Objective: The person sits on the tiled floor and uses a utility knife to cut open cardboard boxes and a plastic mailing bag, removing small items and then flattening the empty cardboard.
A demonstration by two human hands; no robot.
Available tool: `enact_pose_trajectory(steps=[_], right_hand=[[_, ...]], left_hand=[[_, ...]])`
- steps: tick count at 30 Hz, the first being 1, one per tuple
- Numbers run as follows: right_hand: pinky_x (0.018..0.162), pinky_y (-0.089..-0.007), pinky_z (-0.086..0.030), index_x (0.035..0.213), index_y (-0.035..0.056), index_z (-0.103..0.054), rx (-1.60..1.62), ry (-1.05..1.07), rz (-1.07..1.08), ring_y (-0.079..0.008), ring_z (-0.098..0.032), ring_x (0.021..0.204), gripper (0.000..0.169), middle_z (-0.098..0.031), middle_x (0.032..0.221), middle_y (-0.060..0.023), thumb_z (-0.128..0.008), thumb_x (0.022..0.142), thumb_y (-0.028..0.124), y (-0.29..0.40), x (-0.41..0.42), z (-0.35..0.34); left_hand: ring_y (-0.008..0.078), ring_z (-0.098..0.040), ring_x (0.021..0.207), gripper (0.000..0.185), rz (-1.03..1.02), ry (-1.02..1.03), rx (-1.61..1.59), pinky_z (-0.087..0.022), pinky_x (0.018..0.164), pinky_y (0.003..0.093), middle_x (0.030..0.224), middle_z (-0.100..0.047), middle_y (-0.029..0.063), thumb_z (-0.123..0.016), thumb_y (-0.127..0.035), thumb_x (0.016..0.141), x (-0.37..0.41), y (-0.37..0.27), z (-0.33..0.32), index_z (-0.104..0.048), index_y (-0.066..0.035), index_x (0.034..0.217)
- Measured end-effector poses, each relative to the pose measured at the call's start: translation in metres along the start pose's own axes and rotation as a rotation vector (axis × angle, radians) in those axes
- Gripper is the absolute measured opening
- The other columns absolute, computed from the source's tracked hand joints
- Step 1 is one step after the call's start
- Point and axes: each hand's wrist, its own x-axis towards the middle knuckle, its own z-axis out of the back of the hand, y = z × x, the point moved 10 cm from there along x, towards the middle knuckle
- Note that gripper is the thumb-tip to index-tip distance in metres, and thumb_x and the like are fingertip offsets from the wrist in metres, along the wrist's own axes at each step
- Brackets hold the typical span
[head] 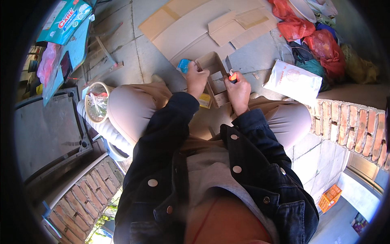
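Between my knees is a small open cardboard box (213, 62), tilted, with pale patches on its inside. My left hand (196, 79) grips its left wall. Close beside those fingers is a blue printed patch (183, 65), and a yellow label (204, 100) shows below my left wrist. My right hand (239, 91) is closed around a utility knife (232, 77) with an orange and black handle. Its grey blade points up and away along the box's right wall. Whether the blade touches the cardboard, I cannot tell.
Flattened cardboard (189, 27) covers the tiled floor ahead. To the right lie a white printed bag (293, 80), red plastic bags (324, 45) and a low brick wall (350, 125). A plastic basket (97, 103) stands by my left knee; a teal carton (65, 23) sits farther left.
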Motion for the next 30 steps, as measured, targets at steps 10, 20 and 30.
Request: enact_pose_trajectory(steps=[10,20,30], right_hand=[[0.06,-0.0435,-0.048,0.079,0.0046,-0.057,0.054,-0.111,0.037,-0.04,-0.058,0.069,0.018,-0.06,0.073,-0.0184,-0.069,0.074,0.017,0.0,0.005,0.012],[0.061,-0.0392,-0.047,0.084,0.0035,-0.055,0.12,-0.055,0.146,-0.0368,-0.058,0.069,0.018,-0.058,0.075,-0.0169,-0.068,0.074,0.011,0.012,-0.007,-0.006],[0.066,-0.0326,-0.048,0.092,0.0009,-0.059,0.313,-0.206,0.014,-0.0217,-0.057,0.067,0.016,-0.06,0.075,-0.014,-0.066,0.078,0.007,-0.016,0.005,0.01]], left_hand=[[0.0213,-0.052,0.107,0.06,0.514,0.043,-0.175,-0.047,0.087,0.042,0.12,-0.049,0.0089,-0.047,-0.008,0.088,-0.075,0.059,-0.047,-0.025,-0.02,0.142],[0.0233,-0.063,0.085,0.031,0.703,-0.181,-0.416,-0.053,0.072,0.0394,0.107,-0.059,0.0079,-0.042,-0.014,0.092,-0.075,0.098,-0.033,-0.044,-0.014,0.123],[0.0205,-0.053,0.114,0.075,0.364,-0.107,-0.472,-0.045,0.091,0.0294,0.13,-0.05,0.0091,-0.028,0.017,0.066,-0.078,0.052,-0.043,-0.04,-0.005,0.136]])
